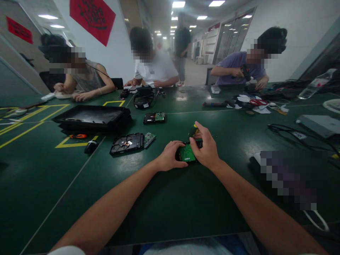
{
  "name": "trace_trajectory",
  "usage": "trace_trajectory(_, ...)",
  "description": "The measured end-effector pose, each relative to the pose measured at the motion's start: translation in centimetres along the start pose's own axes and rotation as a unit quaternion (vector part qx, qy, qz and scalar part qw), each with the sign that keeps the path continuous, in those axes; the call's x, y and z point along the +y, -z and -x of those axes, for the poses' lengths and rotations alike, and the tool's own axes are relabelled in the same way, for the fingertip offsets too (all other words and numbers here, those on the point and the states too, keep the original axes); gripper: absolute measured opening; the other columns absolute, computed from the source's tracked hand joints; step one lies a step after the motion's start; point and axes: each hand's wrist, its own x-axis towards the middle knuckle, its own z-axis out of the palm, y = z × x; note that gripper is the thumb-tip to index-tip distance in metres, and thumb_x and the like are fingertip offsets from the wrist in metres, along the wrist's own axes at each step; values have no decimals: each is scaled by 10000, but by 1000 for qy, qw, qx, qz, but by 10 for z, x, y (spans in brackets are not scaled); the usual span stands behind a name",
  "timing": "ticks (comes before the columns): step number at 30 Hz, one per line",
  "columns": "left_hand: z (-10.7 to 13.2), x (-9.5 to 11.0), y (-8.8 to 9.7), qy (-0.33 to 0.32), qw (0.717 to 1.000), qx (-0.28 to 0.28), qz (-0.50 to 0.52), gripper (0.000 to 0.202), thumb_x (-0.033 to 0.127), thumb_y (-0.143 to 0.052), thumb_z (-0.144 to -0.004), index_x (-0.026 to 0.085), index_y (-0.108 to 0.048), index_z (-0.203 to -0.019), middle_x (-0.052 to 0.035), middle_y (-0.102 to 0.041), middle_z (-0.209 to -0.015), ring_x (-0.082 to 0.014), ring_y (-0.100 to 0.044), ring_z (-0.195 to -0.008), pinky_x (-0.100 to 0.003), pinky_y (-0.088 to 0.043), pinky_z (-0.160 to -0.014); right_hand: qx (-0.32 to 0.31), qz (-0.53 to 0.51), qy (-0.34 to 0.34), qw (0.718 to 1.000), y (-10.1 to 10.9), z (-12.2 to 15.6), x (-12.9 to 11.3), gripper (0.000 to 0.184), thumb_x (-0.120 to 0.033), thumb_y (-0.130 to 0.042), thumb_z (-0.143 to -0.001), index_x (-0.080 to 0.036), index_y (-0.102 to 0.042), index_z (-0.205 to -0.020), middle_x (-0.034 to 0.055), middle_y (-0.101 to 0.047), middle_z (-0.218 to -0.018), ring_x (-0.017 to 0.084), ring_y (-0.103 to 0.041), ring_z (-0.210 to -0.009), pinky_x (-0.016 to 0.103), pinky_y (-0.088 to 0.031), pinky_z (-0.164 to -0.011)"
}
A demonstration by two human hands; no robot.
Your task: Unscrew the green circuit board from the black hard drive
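A hard drive (187, 153) with its green circuit board facing up lies on the table in front of me. My left hand (172, 156) grips its left end, thumb at the near edge and fingers at the far edge. In my right hand (207, 147) is a screwdriver with a green and yellow handle (193, 131), held over the drive's right side. The screwdriver's tip is hidden behind my fingers. Left of the drive lie a loose circuit board (149, 140) and a black drive casing (126, 143). Another hard drive (154, 118) rests farther back.
A stack of black panels (92, 118) stands at left, with a black mouse-like object (91, 147) nearby. Cables (294, 136) and a grey box (320, 125) are at right. Across the green table (164, 205) several people sit; one holds a power drill (245, 72).
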Motion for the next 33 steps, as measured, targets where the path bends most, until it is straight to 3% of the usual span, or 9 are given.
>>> trace_trajectory(6,0,1,1,5,1000,-3,-5,829,496,-909,-668,222,-546,-1360,-154,-552,-1431,-373,-515,-1364,-614,-303,-1229,16,5,5,1000,1,-1,0,642,-269,-657,-956,-334,-391,-1536,102,-588,-1316,235,-688,-961,476,-638,-879)
trace_trajectory(12,0,2,2,-1,1000,2,2,814,484,-913,-661,222,-560,-1345,-152,-562,-1424,-374,-521,-1354,-605,-346,-1200,6,-2,-1,1000,0,-1,0,636,-263,-610,-983,-335,-353,-1560,107,-590,-1363,231,-692,-981,478,-626,-920)
trace_trajectory(18,0,3,3,4,1000,1,4,814,469,-925,-646,243,-568,-1342,-139,-564,-1426,-376,-523,-1352,-606,-355,-1195,23,4,6,1000,1,-1,0,614,-287,-665,-953,-331,-412,-1510,103,-596,-1325,227,-679,-931,470,-642,-850)
trace_trajectory(28,0,3,3,-1,1000,-2,1,810,478,-915,-665,228,-558,-1347,-149,-565,-1423,-373,-519,-1362,-614,-318,-1217,31,15,11,999,1,-2,-1,608,-277,-686,-931,-314,-437,-1484,109,-593,-1313,263,-674,-1028,497,-632,-892)
trace_trajectory(33,0,3,3,-2,1000,-1,5,800,475,-915,-665,223,-562,-1336,-150,-565,-1421,-373,-521,-1358,-609,-324,-1215,13,-18,-3,1000,0,0,-1,643,-234,-630,-956,-320,-370,-1539,114,-587,-1348,233,-694,-963,473,-638,-880)
